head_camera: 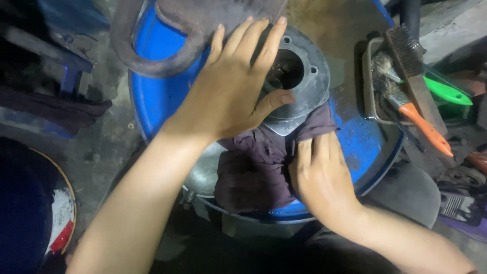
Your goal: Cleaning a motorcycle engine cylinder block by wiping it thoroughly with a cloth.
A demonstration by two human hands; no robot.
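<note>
Grey metal disc (pixel 299 76) sits mid-drum (pixel 152 101), our left hand (pixel 233 86) flat on it, our right hand (pixel 319 172) pinching the dark rag (pixel 258 167) beneath; tugging carelessly could slide it off.

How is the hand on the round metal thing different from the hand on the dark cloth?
The left hand lies flat with fingers spread on the grey metal part; the right hand has fingers together, pressing the dark cloth. The left hand reaches farther from the body; the right hand stays nearer. Both are bare and rest over the blue drum top.
</note>
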